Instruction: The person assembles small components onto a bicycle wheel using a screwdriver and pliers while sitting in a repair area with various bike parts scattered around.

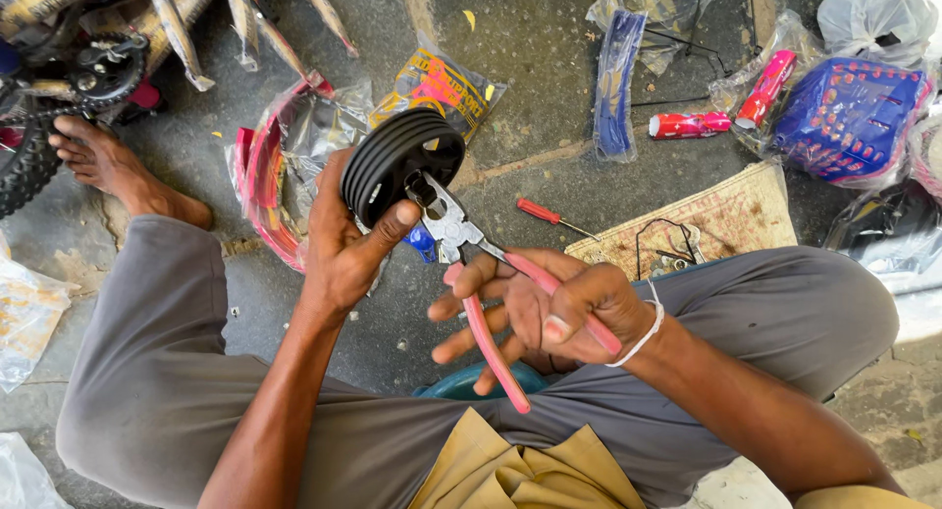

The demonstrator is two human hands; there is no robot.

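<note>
Right now we hold a small black ribbed wheel (392, 160) up in our left hand (343, 244), the fingers curled behind its tread and the thumb pressed across the open face near the hub, so the grip is closed firmly around it. Our right hand (549, 313) grasps a pair of pink-handled pliers (471, 273): the upper handle runs under the thumb and across the palm, while the lower handle hangs free below, with the fingers spread loosely between the two, leaving the handles well apart. The metal nose of the pliers reaches up to the centre of the wheel and touches the fitting at its hub; whether it is biting on anything we cannot tell. A white band (643, 327) circles the right wrist. Both hands work above our crossed legs in grey trousers (157, 372). On the concrete ground beyond lie a red-handled screwdriver (549, 214), just beside a woven mat (716, 219), and a blue basket wrapped in clear plastic (849, 116) further to the right
</note>
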